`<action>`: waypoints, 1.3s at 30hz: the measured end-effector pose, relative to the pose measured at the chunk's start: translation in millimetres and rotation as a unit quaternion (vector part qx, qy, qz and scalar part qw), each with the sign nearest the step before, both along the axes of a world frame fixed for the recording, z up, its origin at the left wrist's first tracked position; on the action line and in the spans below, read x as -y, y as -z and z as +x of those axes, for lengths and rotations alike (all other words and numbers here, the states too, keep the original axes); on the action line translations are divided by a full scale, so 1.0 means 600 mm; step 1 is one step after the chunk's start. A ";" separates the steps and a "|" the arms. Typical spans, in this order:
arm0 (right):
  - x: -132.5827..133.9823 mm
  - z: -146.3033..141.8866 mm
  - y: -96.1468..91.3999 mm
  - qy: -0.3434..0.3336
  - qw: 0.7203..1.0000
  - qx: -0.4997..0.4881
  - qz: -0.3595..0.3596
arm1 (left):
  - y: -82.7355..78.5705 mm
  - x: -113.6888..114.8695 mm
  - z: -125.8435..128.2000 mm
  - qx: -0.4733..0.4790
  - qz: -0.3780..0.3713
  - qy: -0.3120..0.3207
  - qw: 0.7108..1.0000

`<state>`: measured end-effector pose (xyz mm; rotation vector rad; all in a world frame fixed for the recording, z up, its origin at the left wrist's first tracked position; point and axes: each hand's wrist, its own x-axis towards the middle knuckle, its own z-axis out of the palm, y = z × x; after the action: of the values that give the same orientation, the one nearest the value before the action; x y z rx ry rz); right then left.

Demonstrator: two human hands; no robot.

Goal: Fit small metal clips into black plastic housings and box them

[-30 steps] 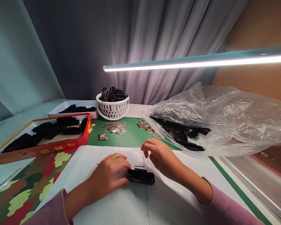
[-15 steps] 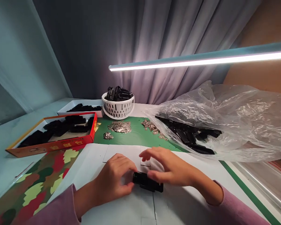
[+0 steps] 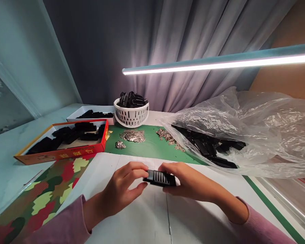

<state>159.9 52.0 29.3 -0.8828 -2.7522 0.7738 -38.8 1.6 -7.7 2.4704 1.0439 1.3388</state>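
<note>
- Two hands on one black part [image 3: 159, 178], head view. Clock centred on that part, 12 = far side of the table.
- Black part: between the hands, over the white paper [image 3: 132, 223], slatted face showing. Can't tell if its underside touches the paper.
- Right hand [image 3: 189, 179], 3 o'clock: grasping the part's right end, index finger behind it, thumb on the near side.
- Left hand [image 3: 123, 184], 9 o'clock: fingertips at the part's left end, thumb right by the lower edge. Can't tell whether it's actually pinching.
- Green mat [image 3: 147, 151]: beyond the paper, carries three lots of small metal bits. Large pile [image 3: 132, 136] at 11, small pile [image 3: 120, 145] at 10, scattered pile [image 3: 166, 136] at 12.
- White basket [image 3: 131, 116], 11 o'clock: slotted sides, heaped with dark pieces.
- White tray [image 3: 71, 118], 10 o'clock: more dark pieces, sits behind the red-sided box [image 3: 100, 148].
- Red-sided box: between 9 and 10, black pieces inside.
- Clear plastic bag [image 3: 271, 142], 2 o'clock: black pieces in its near-left part.
- Camouflage sheet [image 3: 47, 200]: between 8 and 9.
- Tube lamp [image 3: 218, 64]: overhead, 1 o'clock, lit.
- Grey curtain [image 3: 162, 40]: 12, backdrop.
</note>
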 end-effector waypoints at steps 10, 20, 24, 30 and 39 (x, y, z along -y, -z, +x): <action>0.006 -0.013 0.033 0.089 0.924 -0.199 0.313 | -0.003 -0.006 0.003 0.270 -0.215 -0.008 0.939; 0.030 -0.019 0.027 0.109 0.855 -0.344 0.373 | -0.007 0.005 -0.001 0.355 -0.157 0.027 0.921; 0.034 -0.021 0.030 0.134 0.844 -0.375 0.359 | -0.008 0.008 -0.007 0.326 -0.131 0.020 0.936; 0.038 -0.024 0.035 0.172 0.842 -0.368 0.355 | -0.008 0.007 -0.012 0.307 -0.132 -0.012 0.943; 0.032 -0.023 0.044 0.131 0.860 -0.376 0.319 | -0.001 0.005 -0.022 0.238 -0.131 -0.079 0.959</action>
<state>145.9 32.7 3.2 -0.6017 -1.9155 0.0725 -52.3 -1.6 -7.1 1.7806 1.2116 1.6095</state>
